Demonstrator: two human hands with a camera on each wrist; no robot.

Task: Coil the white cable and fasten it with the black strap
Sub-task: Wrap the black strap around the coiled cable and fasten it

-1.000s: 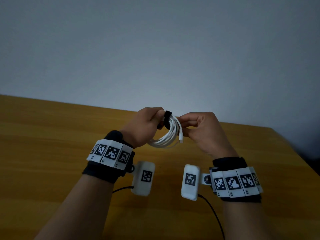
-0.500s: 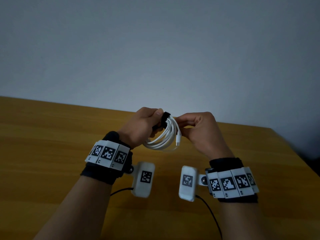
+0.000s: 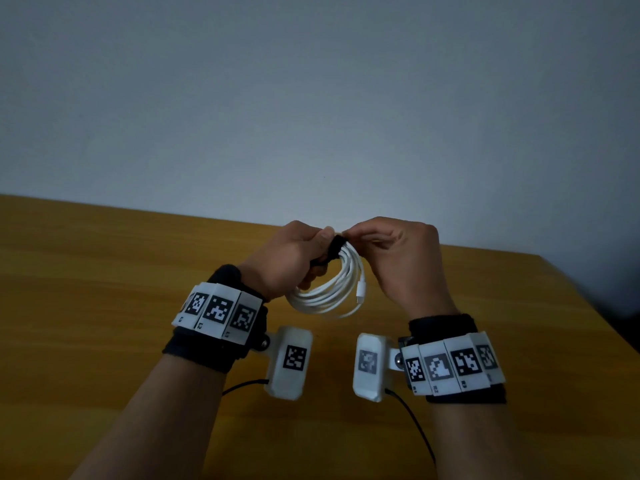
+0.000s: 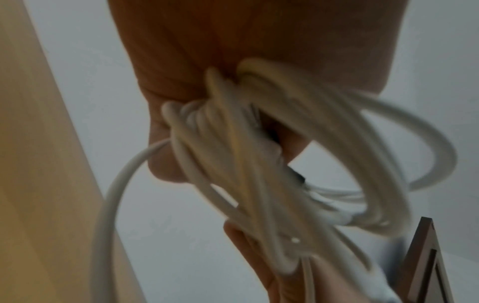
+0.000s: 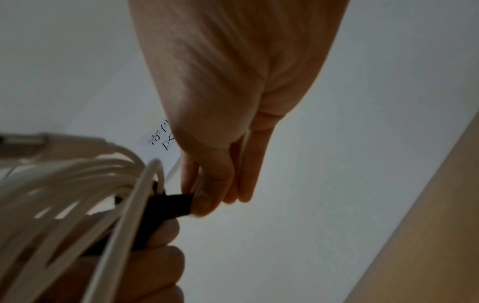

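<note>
The white cable (image 3: 332,292) hangs as a coil of several loops between my two hands, above the wooden table (image 3: 104,271). My left hand (image 3: 294,258) grips the top of the coil, where the black strap (image 3: 334,249) wraps the bundle. My right hand (image 3: 388,251) pinches the free end of the black strap (image 5: 171,207) between thumb and fingertips. A white plug (image 3: 362,294) dangles on the coil's right side. The cable (image 4: 259,174) fills the left wrist view, its loops running out of my curled left fingers.
The table's far edge meets a plain grey wall (image 3: 311,116). Its right edge (image 3: 588,306) slopes toward me. A white paper label with printed characters (image 5: 163,141) shows on the wall in the right wrist view. Thin black leads trail from my wrist cameras.
Both hands have stayed together with the coil. My right fingers have shifted up from the coil's side to its top and now pinch the strap end.
</note>
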